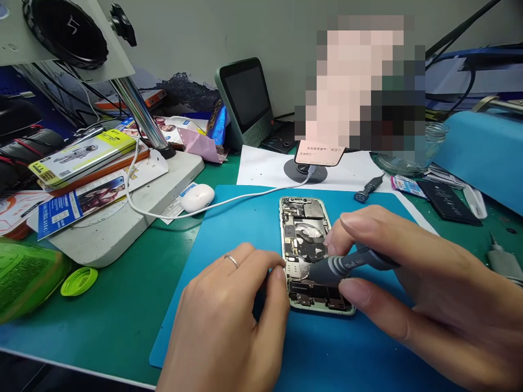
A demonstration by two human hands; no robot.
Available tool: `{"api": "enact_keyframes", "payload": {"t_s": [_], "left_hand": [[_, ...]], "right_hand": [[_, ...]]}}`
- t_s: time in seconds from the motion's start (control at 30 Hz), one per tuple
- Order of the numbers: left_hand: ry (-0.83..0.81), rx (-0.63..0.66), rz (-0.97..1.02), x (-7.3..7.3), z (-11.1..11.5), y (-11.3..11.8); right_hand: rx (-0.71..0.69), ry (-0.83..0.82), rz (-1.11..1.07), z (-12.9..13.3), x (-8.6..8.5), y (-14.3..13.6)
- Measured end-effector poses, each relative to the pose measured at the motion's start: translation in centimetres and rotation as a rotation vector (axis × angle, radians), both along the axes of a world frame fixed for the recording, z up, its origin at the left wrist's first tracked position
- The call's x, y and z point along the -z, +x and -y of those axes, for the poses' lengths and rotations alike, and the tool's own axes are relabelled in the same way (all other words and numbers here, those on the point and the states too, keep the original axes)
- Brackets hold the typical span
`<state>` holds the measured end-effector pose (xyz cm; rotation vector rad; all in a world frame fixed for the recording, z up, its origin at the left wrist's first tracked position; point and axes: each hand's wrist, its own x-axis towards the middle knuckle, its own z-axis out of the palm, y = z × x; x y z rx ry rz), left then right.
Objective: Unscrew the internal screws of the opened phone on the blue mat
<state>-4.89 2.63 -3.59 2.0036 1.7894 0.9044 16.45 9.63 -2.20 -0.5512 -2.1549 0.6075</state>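
Observation:
An opened smartphone (308, 226) with a pale green frame lies on the blue mat, its boards and inner parts exposed. My left hand (232, 310), with a ring on one finger, has thumb and index finger closed at the phone's left edge. Between the thumb and fingers of my right hand (425, 277) is a dark grey screwdriver (339, 267), slanted over the lower half of the phone. Its tip cannot be made out, and it covers some of the parts beneath.
A second screwdriver (368, 189) lies beyond the blue mat (241, 218). A white cable (245, 195) runs to a phone on a stand (318, 155). At left are a microscope base (114, 239) and boxes (85, 158); at right, a glass jar (417, 152) and black battery (449, 201).

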Motion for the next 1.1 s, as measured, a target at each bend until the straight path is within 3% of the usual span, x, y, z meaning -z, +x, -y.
{"api": "enact_keyframes", "payload": {"t_s": [0.3,0.53,0.8,1.1], "left_hand": [[-0.016,0.033,-0.01,0.51,0.15,-0.18],[0.0,0.023,-0.005,0.72,0.08,-0.11],[-0.025,0.034,-0.061,0.65,0.04,0.12],[-0.049,0.121,-0.081,0.58,-0.46,-0.36]], "right_hand": [[0.061,-0.006,0.038,0.3,0.51,0.49],[-0.042,0.055,0.036,-0.19,0.29,0.41],[-0.051,0.101,0.038,-0.59,-0.08,0.45],[0.031,0.072,0.059,-0.14,0.07,0.33]]}}
